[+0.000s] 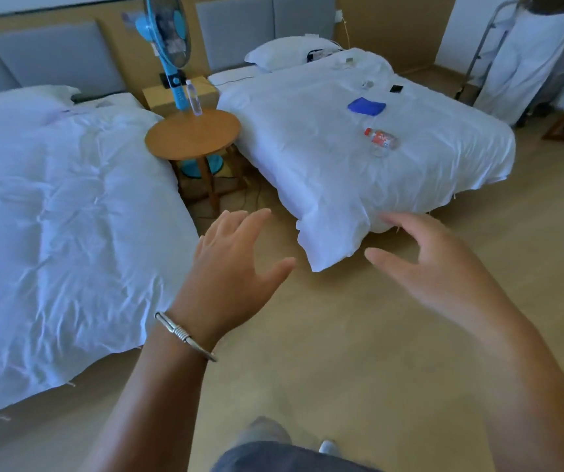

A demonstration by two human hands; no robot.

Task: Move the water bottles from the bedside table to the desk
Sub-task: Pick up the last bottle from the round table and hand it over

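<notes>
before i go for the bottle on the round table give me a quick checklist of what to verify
1. Left hand free: ok, fingers spread, holding nothing.
2. Right hand free: ok, open, though blurred.
3. Clear bottle upright on the round table: ok, it stands at the far edge.
4. Bottle within reach: not ok, both hands are well short of the table.
5. Obstacle: the blue fan stands right behind the bottle.
6. Other bottles: a red-labelled bottle lies on the right bed. Desk: cannot tell, not in view.

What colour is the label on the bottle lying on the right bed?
Red-orange, on the clear plastic bottle; head view shows it.
</notes>
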